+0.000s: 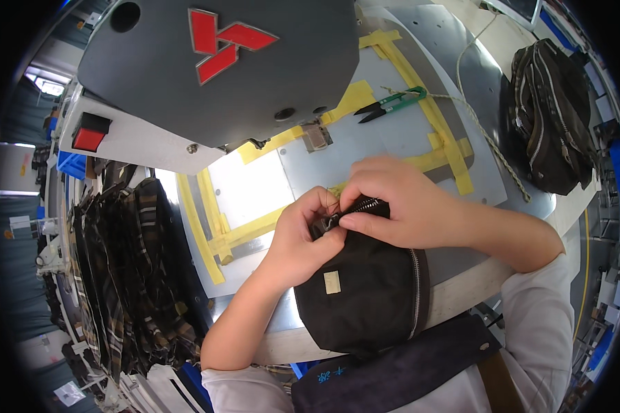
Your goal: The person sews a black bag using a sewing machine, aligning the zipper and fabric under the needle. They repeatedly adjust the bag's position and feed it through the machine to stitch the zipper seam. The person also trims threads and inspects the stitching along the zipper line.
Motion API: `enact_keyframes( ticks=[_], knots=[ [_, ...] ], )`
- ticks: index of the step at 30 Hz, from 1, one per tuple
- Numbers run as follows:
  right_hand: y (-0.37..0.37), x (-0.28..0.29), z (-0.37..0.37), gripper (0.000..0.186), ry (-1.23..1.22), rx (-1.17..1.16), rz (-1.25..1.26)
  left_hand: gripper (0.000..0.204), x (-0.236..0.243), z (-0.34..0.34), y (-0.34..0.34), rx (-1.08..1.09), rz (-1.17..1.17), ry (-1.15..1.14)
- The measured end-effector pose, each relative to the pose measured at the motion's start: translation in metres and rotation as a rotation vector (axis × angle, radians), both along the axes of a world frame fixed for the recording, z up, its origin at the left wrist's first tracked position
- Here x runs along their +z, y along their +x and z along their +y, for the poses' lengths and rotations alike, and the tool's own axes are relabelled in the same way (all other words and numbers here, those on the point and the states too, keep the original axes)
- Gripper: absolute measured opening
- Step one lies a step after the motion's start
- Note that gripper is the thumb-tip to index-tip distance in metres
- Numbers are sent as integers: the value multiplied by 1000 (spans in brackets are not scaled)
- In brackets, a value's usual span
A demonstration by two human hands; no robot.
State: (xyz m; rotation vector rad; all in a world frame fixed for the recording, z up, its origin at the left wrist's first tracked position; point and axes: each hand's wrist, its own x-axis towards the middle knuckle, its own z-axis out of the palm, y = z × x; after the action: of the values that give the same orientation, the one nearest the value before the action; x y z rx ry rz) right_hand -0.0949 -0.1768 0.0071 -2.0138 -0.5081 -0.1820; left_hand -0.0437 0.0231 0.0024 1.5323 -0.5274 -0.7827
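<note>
Left hand [300,239], right hand [412,205] pinching black fabric metal-zipped pouch [372,292] at far end; body looks assembled, zipper work seemingly unfinished.

Beyond the left hand [306,234], the grey sewing machine head [151,82] overhangs and blocks the way upward, while a low strip of the taped work plate [248,196] lies open between them. Straight beyond the right hand [410,206], the plate gives free room until the green-handled thread snips [398,103] and the pale cord [479,117] cross it. To that hand's right, past the cord, a dark zippered bag [551,124] closes off the side. Left of the left forearm, a plaid fabric stack [131,268] stands as a barrier. Between the forearms, the black pouch [365,296] fills the gap.
</note>
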Motion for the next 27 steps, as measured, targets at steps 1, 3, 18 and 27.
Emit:
enact_keyframes(
  ticks=[1, 3, 18, 27],
  knots=[
    [-1, -2, 1, 11, 1, 2, -3, 16, 0, 0, 0, -3, -21, 22],
    [-1, -3, -1, 11, 35, 21, 99, 16, 3, -1, 0, -14, -34, 68],
    [1, 3, -8, 10, 213, -4, 432, 22, 8, 3, 6, -14, 22, 123],
    [3, -3, -11, 13, 344, 17, 503, 22, 9, 4, 6, 1, 56, 94]
  ],
)
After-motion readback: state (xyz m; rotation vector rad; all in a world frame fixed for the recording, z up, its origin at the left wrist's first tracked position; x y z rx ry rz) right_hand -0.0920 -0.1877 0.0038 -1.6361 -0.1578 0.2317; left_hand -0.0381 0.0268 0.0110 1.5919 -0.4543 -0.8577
